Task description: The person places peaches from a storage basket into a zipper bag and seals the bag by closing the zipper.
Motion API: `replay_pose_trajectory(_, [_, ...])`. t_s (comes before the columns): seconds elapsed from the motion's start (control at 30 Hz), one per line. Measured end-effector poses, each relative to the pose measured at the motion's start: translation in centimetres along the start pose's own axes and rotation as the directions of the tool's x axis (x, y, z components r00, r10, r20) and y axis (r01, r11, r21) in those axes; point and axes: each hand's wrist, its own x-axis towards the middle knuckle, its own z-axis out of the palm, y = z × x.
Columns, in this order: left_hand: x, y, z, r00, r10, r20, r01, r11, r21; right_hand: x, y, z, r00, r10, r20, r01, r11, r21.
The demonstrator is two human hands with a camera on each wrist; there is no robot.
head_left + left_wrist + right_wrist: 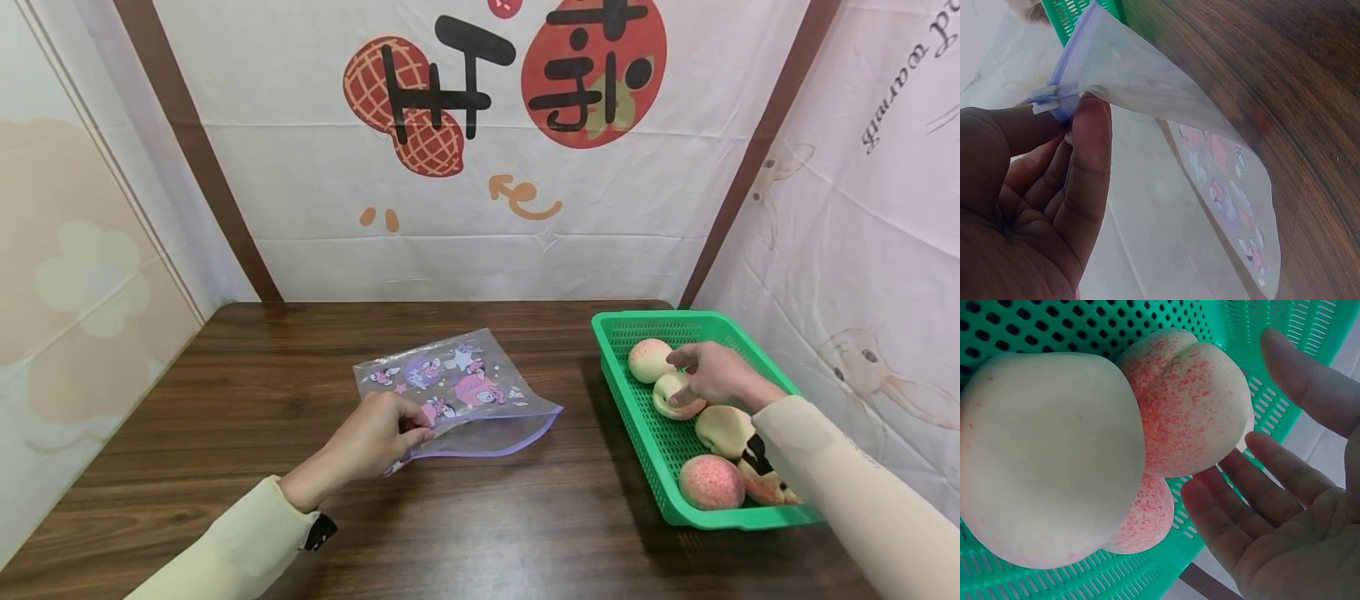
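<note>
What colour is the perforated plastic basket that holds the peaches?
The perforated plastic basket is bright green; the head view shows it best.

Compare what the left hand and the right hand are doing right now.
The left hand pinches the corner of the printed zip bag on the wooden table; the right hand holds nothing, reaching into the green basket over a peach. The left hand's fingers are curled; the right hand's are spread and relaxed. Both wear cream sleeves.
</note>
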Motion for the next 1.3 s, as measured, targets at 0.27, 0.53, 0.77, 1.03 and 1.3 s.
replay_pose_trajectory(0.27, [0.07, -0.04, -0.01, 1.0, 0.01, 0.003, -0.01, 1.0, -0.003, 0.0, 0.34, 0.38, 1.0, 0.01, 0.01, -0.01, 0.999, -0.038])
replay_pose_trajectory(0.53, [0.14, 0.05, -0.06, 1.0, 0.011, 0.006, -0.011, 1.0, -0.002, 0.06, 0.45, 0.7, 1.0, 0.005, -0.015, -0.006, 0.997, -0.082])
replay_pose_trajectory(0.77, [0.18, 0.12, -0.04, 1.0, 0.007, 0.006, -0.007, 1.0, -0.005, 0.22, 0.69, 0.76, 0.999, -0.003, -0.043, -0.004, 0.989, -0.145])
replay_pose_trajectory(1.03, [0.1, 0.15, -0.02, 1.0, 0.003, 0.008, -0.003, 1.0, -0.01, -0.07, 0.69, 0.66, 0.997, -0.032, -0.065, 0.021, 0.986, -0.164])
replay_pose_trajectory(1.3, [0.09, 0.16, -0.08, 1.0, 0.008, 0.01, -0.008, 1.0, -0.016, -0.38, 0.33, 0.51, 0.996, -0.062, -0.064, 0.053, 0.989, -0.138])
